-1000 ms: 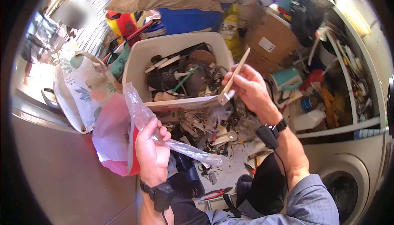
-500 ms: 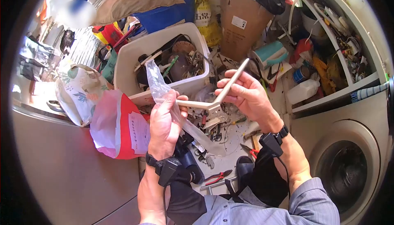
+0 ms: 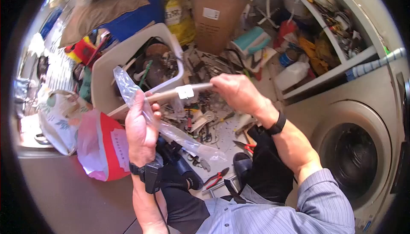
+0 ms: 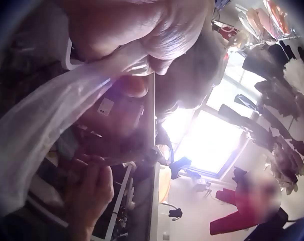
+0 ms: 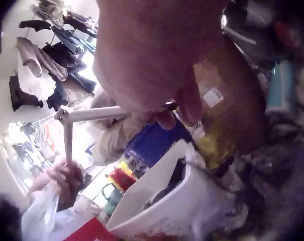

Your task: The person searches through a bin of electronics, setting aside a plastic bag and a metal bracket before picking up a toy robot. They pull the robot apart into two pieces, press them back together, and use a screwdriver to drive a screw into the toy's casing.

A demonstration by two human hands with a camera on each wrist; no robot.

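Observation:
A pale jointed bar (image 3: 164, 96) with a white piece at its joint spans both hands in the head view. My right hand (image 3: 239, 91) pinches its right end. The left hand (image 3: 142, 127) grips the other arm of the bar together with a clear plastic sleeve (image 3: 188, 143), which hangs down to the right. In the right wrist view the bar (image 5: 99, 113) is bent at its joint, with the left hand (image 5: 61, 182) on the lower arm. The left wrist view shows the sleeve (image 4: 51, 118) coming out from under the left fingers.
A white bin (image 3: 102, 74) full of odds and ends stands beyond the hands. Small parts and red-handled pliers (image 3: 217, 177) lie on the floor. A red and white bag (image 3: 112, 146) is at left, a washing machine (image 3: 314, 127) at right, a cardboard box (image 3: 215, 29) behind.
The left hand took hold of the bar's other arm, and the right hand turned over, knuckles up, at its end. The head view has shifted right, so the bin appears further left.

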